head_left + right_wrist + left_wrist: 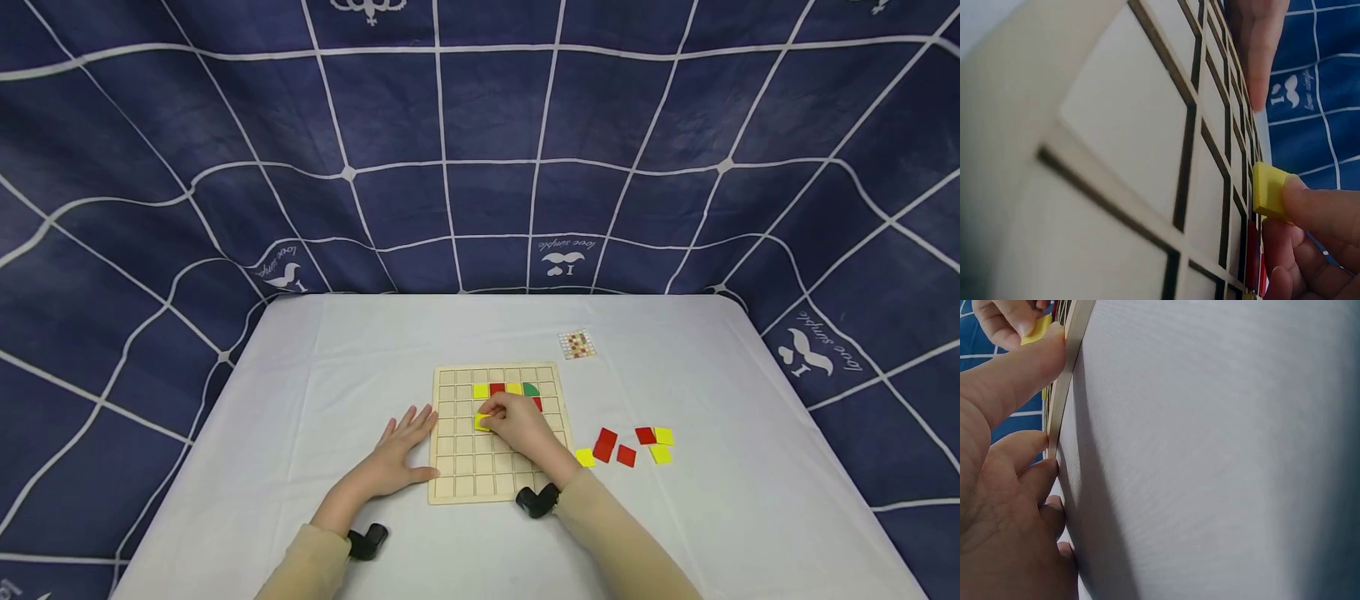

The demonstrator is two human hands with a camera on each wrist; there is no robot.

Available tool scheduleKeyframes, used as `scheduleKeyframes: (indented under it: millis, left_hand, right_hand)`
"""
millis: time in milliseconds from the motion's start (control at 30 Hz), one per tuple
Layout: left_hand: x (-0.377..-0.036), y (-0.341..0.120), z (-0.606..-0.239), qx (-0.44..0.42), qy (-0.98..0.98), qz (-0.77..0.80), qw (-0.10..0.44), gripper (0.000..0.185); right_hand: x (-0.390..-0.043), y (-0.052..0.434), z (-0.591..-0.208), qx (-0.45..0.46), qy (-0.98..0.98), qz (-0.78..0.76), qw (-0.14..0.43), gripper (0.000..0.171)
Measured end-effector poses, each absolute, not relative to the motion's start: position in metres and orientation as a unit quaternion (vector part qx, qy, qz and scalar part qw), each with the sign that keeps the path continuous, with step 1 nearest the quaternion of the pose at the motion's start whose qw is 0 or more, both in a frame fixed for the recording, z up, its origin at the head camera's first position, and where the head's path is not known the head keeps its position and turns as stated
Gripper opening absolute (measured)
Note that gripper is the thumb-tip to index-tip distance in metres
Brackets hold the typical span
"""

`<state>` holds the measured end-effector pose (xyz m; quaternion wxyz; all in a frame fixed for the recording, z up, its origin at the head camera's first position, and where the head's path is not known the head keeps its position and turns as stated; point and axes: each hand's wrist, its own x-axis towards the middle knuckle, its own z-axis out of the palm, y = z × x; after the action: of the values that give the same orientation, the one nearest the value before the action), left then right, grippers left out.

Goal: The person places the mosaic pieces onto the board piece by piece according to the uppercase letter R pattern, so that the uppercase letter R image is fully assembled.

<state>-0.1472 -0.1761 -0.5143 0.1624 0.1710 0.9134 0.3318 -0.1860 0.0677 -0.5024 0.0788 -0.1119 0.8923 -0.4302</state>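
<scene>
A pale wooden grid board [465, 487] lies on the white tablecloth. My right hand [525, 425] is over it, pinching a yellow square tile [1269, 190] between thumb and fingers, close over the cells. Along the board's left edge rests my left hand [395, 458], fingers spread, with thumb and fingertips at the wooden rim. In one row behind the right hand sit a yellow tile [481, 391], a red tile [497, 388], another yellow tile [514, 388] and a green rounded tile [531, 389]. Part of a red tile [537, 404] shows below the green one; the right hand hides neighbouring cells.
Right of the board lie loose red tiles [604, 445] and yellow tiles [663, 436], with one yellow tile [585, 457] near the board's edge. A small printed card [577, 344] with a coloured grid lies behind them. A dark blue curtain [487, 200] surrounds the table.
</scene>
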Motion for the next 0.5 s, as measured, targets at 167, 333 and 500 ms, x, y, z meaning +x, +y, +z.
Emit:
scheduleKeyframes:
  millis: [167,333,500]
  left_hand:
    - [-0.1470,-0.1763,-0.5145,0.171,0.914,0.331,0.162,0.089]
    - [-0.1471,-0.1760,-0.5146,0.172,0.916,0.326,0.159,0.090]
    - [-0.1474,-0.1754,-0.5141,0.172,0.917,0.322,0.161,0.090]
  right_hand:
    - [-0.1862,0.0648,-0.5025,-0.122,0.904,-0.404,0.070,0.007]
    - [-0.1852,0.0645,-0.5010,-0.130,0.915,-0.378,0.064,0.005]
    - [-0.1842,0.0640,-0.5015,-0.136,0.921,-0.360,0.059,0.008]
